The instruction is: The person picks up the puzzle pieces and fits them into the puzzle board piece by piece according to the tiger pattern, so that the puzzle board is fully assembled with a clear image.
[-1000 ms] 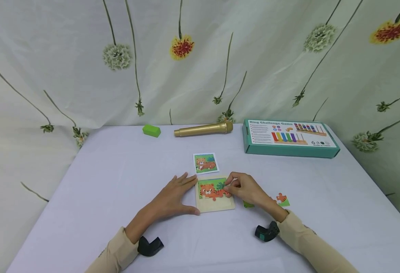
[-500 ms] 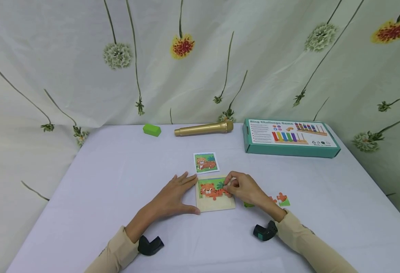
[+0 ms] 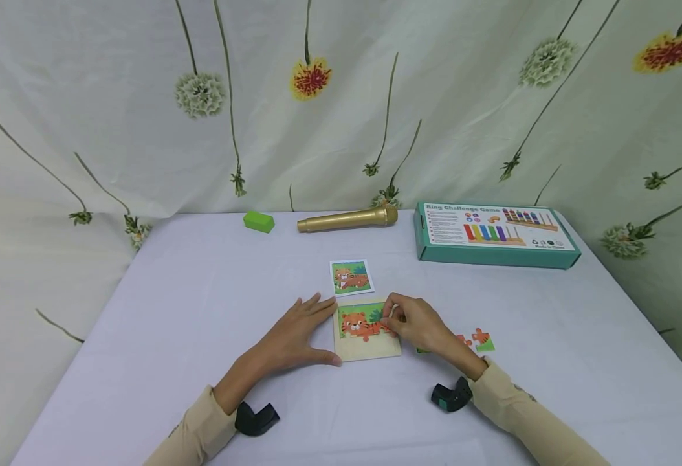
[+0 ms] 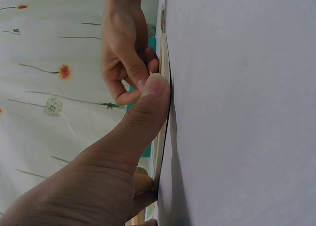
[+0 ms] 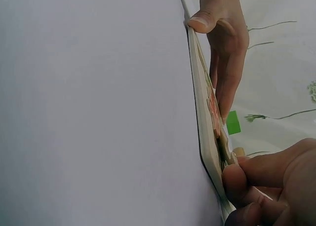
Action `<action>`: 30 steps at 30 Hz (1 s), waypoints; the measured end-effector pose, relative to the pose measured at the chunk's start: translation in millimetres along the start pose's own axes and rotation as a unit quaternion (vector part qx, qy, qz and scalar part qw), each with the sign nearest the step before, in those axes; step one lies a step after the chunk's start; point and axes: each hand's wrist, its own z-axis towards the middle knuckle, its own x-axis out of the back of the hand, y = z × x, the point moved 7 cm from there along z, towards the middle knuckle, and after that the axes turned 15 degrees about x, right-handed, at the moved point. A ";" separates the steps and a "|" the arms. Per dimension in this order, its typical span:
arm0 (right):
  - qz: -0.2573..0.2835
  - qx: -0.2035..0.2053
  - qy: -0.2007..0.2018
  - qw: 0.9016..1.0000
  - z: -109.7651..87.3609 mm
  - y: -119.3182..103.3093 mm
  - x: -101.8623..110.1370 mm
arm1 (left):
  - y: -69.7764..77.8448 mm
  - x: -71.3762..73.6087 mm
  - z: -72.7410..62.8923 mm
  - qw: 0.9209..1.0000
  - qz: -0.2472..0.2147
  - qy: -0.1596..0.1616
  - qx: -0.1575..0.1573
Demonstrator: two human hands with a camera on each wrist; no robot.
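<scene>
A wooden puzzle board (image 3: 370, 353) lies on the white cloth, its upper part filled with tiger picture pieces (image 3: 355, 325) and its lower part bare wood. My left hand (image 3: 294, 336) steadies the board's left side, fingers spread at the far corner and thumb (image 4: 157, 86) against the near corner. At the right side, my right hand (image 3: 419, 323) pinches a puzzle piece (image 5: 228, 154) between thumb and finger, tilted over the board's edge. That piece is mostly hidden by the fingers. Just beyond the board lies a card (image 3: 351, 278) with the tiger picture.
Loose puzzle pieces (image 3: 483, 340) lie to the right, some partly hidden under the right wrist. Along the back are a green block (image 3: 259, 222), a gold toy microphone (image 3: 347, 221) and a teal Ring Challenge Game box (image 3: 498, 236). A flowered cloth hangs behind.
My right hand has shifted very slightly at the board's right edge, still pinching the puzzle piece, and its wrist has moved a little left. The left hand stays put.
</scene>
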 end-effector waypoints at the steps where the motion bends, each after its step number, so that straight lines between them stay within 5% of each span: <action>1: -0.010 0.006 0.001 1.000 -0.2 -0.9 0.0 | 0.0 0.1 0.0 1.000 0.001 0.000 0.000; 9: -0.071 0.038 0.012 0.997 -1.5 -7.2 -2.2 | 0.7 0.9 0.4 1.000 -0.001 -0.001 0.002; 16: -0.057 0.048 0.012 0.997 -1.3 -6.9 -2.2 | -0.7 -0.5 0.5 1.000 0.000 -0.003 0.003; 23: 0.067 0.052 -0.028 0.996 -3.9 5.7 17.1 | -2.7 -2.8 0.4 1.000 -0.003 0.003 0.001; 30: 0.032 0.041 -0.145 0.988 -18.8 14.6 47.0 | -1.9 -2.4 0.7 1.000 -0.002 0.004 -0.004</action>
